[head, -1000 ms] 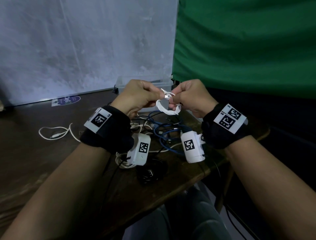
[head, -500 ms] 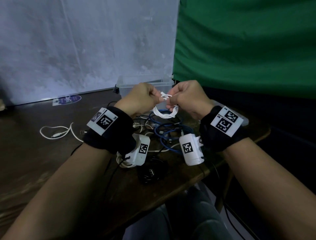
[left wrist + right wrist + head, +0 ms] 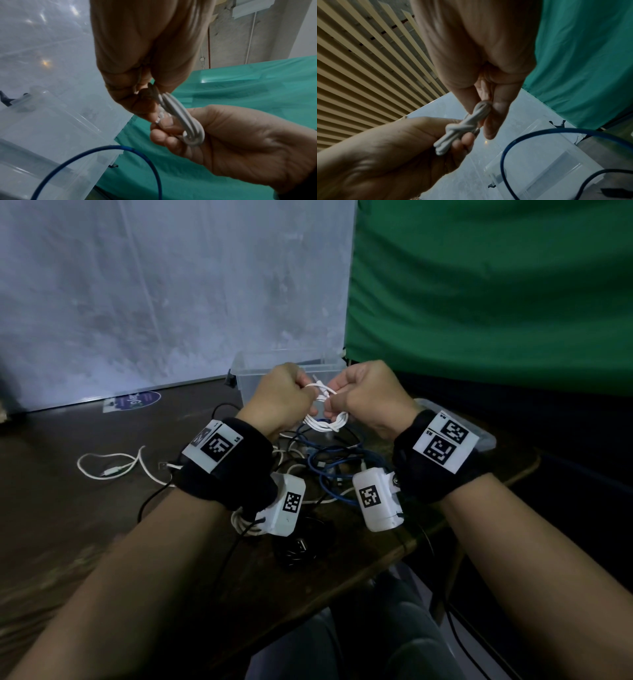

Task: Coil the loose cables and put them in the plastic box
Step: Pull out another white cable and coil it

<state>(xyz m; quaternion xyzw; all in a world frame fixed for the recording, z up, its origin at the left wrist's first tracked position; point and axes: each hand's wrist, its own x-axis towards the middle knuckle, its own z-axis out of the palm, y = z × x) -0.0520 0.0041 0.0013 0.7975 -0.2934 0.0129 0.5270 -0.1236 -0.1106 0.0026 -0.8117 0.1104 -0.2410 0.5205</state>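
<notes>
Now white cable [image 3: 325, 419] gripped between both hands.

A green cloth backdrop [image 3: 496, 296] hangs beside a grey wall [image 3: 171, 285] behind the dark wooden table [image 3: 51, 508], which carries a round sticker [image 3: 132, 402].

Makeshift recording corner: green backdrop cloth [image 3: 496, 285], plastic-sheeted wall [image 3: 171, 285], worn wooden table [image 3: 51, 508], slatted ceiling [image 3: 359, 60].
</notes>
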